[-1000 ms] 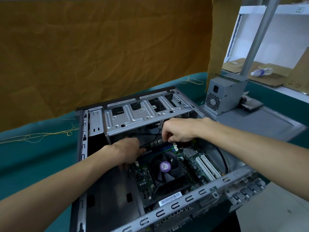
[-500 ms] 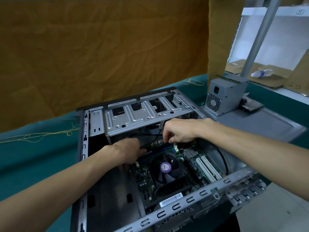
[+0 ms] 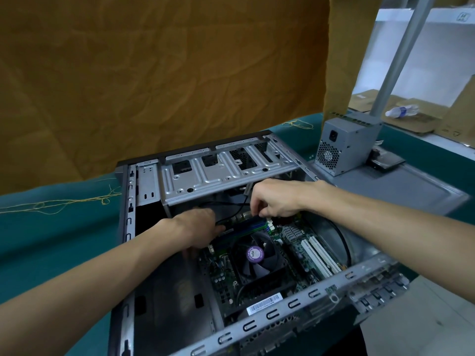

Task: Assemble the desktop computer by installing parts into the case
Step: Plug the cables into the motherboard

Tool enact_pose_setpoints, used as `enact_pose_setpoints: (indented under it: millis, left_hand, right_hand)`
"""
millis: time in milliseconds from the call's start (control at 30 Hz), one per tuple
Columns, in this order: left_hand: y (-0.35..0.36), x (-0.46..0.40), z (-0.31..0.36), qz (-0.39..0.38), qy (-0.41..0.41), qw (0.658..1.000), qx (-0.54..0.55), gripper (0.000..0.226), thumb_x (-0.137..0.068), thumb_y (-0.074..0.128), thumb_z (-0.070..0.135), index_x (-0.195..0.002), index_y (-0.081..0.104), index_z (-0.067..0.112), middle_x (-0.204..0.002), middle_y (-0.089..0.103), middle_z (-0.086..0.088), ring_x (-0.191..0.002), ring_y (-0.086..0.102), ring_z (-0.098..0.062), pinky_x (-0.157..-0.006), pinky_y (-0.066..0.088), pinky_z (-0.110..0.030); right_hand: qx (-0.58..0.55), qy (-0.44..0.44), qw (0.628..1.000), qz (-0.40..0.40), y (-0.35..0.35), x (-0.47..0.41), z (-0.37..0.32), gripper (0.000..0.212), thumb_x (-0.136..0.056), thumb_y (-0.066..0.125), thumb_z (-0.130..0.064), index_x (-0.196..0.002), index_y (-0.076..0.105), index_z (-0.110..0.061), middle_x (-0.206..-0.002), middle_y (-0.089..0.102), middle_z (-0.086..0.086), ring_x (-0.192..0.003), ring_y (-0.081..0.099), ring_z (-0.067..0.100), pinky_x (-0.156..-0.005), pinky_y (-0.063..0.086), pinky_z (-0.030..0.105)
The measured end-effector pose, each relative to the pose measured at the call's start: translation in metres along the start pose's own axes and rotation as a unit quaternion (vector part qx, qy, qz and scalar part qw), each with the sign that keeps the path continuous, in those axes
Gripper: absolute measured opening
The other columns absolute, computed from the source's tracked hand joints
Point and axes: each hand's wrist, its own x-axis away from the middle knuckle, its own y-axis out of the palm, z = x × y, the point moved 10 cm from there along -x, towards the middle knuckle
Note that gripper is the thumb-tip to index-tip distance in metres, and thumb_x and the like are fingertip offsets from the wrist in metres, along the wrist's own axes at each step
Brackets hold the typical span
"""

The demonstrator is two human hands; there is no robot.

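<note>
An open desktop case (image 3: 144,183) is seen lying on its side on a bench (image 3: 51,242) covered with teal cloth, its open face turned upward. Inside it a motherboard (image 3: 295,242) is mounted, with a cooler fan (image 3: 254,254) bearing a purple centre label near its middle and two white expansion slots (image 3: 321,255) to the right of the fan. A silver drive cage (image 3: 218,173) spans the far part of the case.

Both hands are reached into the case, just beyond the fan. The right hand (image 3: 277,199) is held with fingers curled downward, and the right end of a memory stick (image 3: 246,218) is pinched between its fingertips — the stick lies along the slots at the far edge of the motherboard. The left hand (image 3: 198,224) is placed at the left end of the same stick, with its thumb against it; its other fingers are turned down and largely hidden, so its exact hold cannot be told. A black cable (image 3: 231,204) is looped between the two hands, under the drive cage.

On the far right of the bench a grey power supply (image 3: 344,145) is stood upright on a flat grey panel (image 3: 411,186), well apart from the case. A plastic bottle (image 3: 401,111) is seen lying on cardboard beyond it. A wrinkled brown sheet (image 3: 164,80) is hung behind the bench.
</note>
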Motion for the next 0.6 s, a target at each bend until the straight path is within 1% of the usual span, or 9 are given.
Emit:
enact_pose_setpoints:
  millis: [67, 133, 200, 300, 400, 433, 500, 567, 600]
  left_hand:
    - [-0.001, 0.002, 0.003, 0.008, 0.020, 1.000, -0.021, 0.039, -0.106, 0.045, 0.045, -0.085, 0.047, 0.012, -0.104, 0.066, -0.014, -0.095, 0.065, -0.028, -0.075, 0.047, -0.031]
    - [-0.002, 0.002, 0.006, 0.020, 0.044, 0.998, -0.046, 0.036, -0.105, 0.048, 0.043, -0.085, 0.045, 0.014, -0.106, 0.066, -0.014, -0.093, 0.064, -0.028, -0.073, 0.045, -0.031]
    - [-0.004, 0.001, 0.006, 0.028, 0.052, 0.998, -0.035, 0.036, -0.105, 0.049, 0.042, -0.083, 0.046, 0.014, -0.102, 0.068, -0.014, -0.085, 0.063, -0.026, -0.072, 0.049, -0.034]
    - [0.000, -0.003, -0.001, 0.001, 0.025, 0.999, 0.034, 0.039, -0.106, 0.050, 0.039, -0.079, 0.052, 0.010, -0.083, 0.069, -0.011, -0.077, 0.073, -0.029, -0.072, 0.060, -0.040]
    - [0.011, -0.005, -0.007, -0.043, -0.018, 0.993, 0.105, 0.040, -0.106, 0.052, 0.036, -0.080, 0.051, 0.005, -0.063, 0.067, -0.011, -0.059, 0.073, -0.025, -0.053, 0.058, -0.036]
    - [0.013, -0.004, -0.008, -0.056, -0.032, 0.990, 0.127, 0.041, -0.106, 0.052, 0.037, -0.082, 0.050, 0.003, -0.062, 0.068, -0.012, -0.052, 0.071, -0.024, -0.048, 0.056, -0.033]
    - [0.015, -0.002, -0.011, -0.074, -0.056, 0.983, 0.160, 0.043, -0.105, 0.051, 0.039, -0.086, 0.047, 0.001, -0.067, 0.071, -0.015, -0.044, 0.066, -0.023, -0.046, 0.054, -0.031]
    - [0.016, -0.002, -0.012, -0.084, -0.074, 0.979, 0.171, 0.048, -0.105, 0.051, 0.041, -0.099, 0.050, -0.007, -0.081, 0.075, -0.021, -0.050, 0.067, -0.028, -0.050, 0.056, -0.032]
    - [0.018, -0.001, -0.012, -0.090, -0.083, 0.978, 0.171, 0.052, -0.105, 0.051, 0.041, -0.107, 0.052, -0.011, -0.089, 0.076, -0.024, -0.054, 0.068, -0.030, -0.052, 0.057, -0.033]
  right_hand:
    - [0.020, -0.005, 1.000, -0.001, 0.003, -0.002, -0.004, 0.019, -0.094, 0.071, -0.016, -0.112, 0.076, -0.019, -0.105, 0.070, -0.007, -0.103, 0.064, 0.015, -0.082, 0.046, 0.025]
    - [0.038, -0.007, 0.999, 0.000, 0.007, -0.004, -0.006, 0.018, -0.093, 0.071, -0.015, -0.110, 0.076, -0.019, -0.110, 0.072, -0.002, -0.104, 0.065, 0.017, -0.078, 0.044, 0.025]
    - [0.037, -0.001, 0.999, -0.004, 0.006, -0.004, -0.004, 0.017, -0.092, 0.072, -0.015, -0.108, 0.076, -0.019, -0.103, 0.072, -0.003, -0.101, 0.066, 0.018, -0.079, 0.049, 0.028]
    - [0.030, 0.003, 0.999, -0.011, 0.005, -0.003, -0.004, 0.015, -0.092, 0.072, -0.015, -0.106, 0.076, -0.020, -0.092, 0.064, -0.008, -0.097, 0.067, 0.018, -0.083, 0.054, 0.032]
    - [0.044, -0.006, 0.999, -0.008, 0.007, -0.004, -0.007, 0.017, -0.092, 0.071, -0.011, -0.106, 0.076, -0.018, -0.095, 0.064, -0.005, -0.095, 0.065, 0.018, -0.085, 0.056, 0.036]
    - [0.050, -0.010, 0.999, -0.005, 0.007, -0.005, -0.009, 0.017, -0.091, 0.071, -0.010, -0.105, 0.076, -0.018, -0.093, 0.062, -0.006, -0.093, 0.064, 0.017, -0.082, 0.055, 0.035]
    - [0.065, -0.017, 0.998, -0.002, 0.007, -0.007, -0.011, 0.017, -0.089, 0.071, -0.008, -0.103, 0.076, -0.016, -0.090, 0.059, -0.005, -0.090, 0.062, 0.019, -0.074, 0.050, 0.030]
    - [0.071, -0.018, 0.997, -0.003, 0.007, -0.007, -0.011, 0.017, -0.089, 0.070, -0.007, -0.103, 0.076, -0.016, -0.093, 0.064, -0.002, -0.089, 0.062, 0.019, -0.072, 0.047, 0.029]
    - [0.070, -0.018, 0.997, -0.005, 0.007, -0.007, -0.011, 0.018, -0.089, 0.070, -0.006, -0.103, 0.076, -0.015, -0.097, 0.068, 0.001, -0.091, 0.064, 0.021, -0.073, 0.050, 0.031]
